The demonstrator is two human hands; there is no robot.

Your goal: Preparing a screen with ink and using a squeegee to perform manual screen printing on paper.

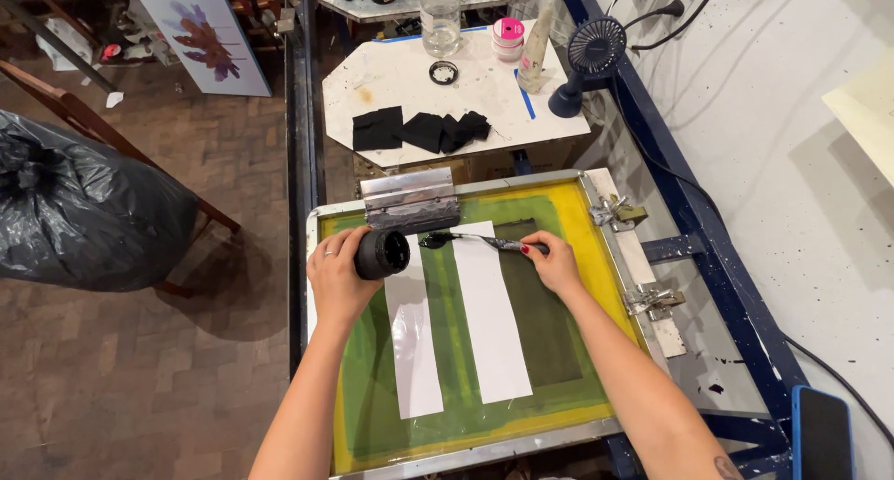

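Two white strips (pixel 466 322) lie lengthwise on the green mesh of a yellow-bordered printing screen (pixel 596 294). Above them, the left hand (pixel 337 275) is wrapped around a black ink jar (pixel 383 254), tipped on its side — mouth toward the centre. The right hand (pixel 553 261) pinches an ink-smeared spoon (pixel 470 241), bowl resting on the mesh beside the jar. Farther off, black cloths (pixel 419 130) lie on a white table (pixel 410 75) — a small fan (pixel 587 56) at its edge.
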